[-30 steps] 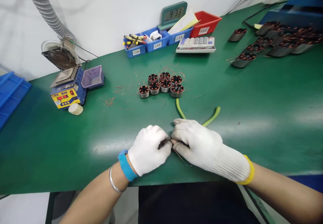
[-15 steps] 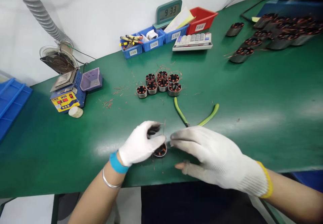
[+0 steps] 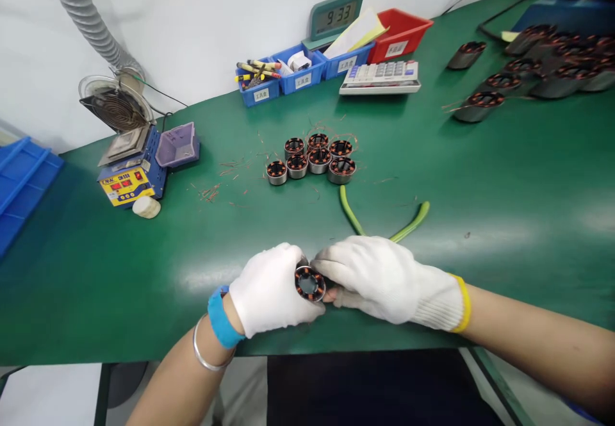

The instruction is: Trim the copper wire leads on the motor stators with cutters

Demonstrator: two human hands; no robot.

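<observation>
My left hand (image 3: 271, 294) and my right hand (image 3: 379, 275), both in white gloves, meet near the front edge of the green table (image 3: 480, 189). Between them they hold a small round motor stator (image 3: 310, 283) with copper windings, its open face tilted towards me. Both hands have their fingers closed round it. Green-handled pliers (image 3: 384, 221) lie on the table just behind my right hand, the jaws hidden by the glove. A cluster of several similar stators (image 3: 314, 157) stands farther back at the centre.
A yellow and blue solder pot (image 3: 129, 170) with a purple tray stands at the left under a grey hose (image 3: 81, 16). Blue bins (image 3: 288, 77), a red bin (image 3: 401, 32), a clock and a calculator (image 3: 379, 77) line the back. More stators (image 3: 528, 73) lie at the right. Wire scraps litter the middle.
Half a second ago the stator lay on the table under my left hand and my right hand was spread open. Now both hands have closed on it and tilted it up.
</observation>
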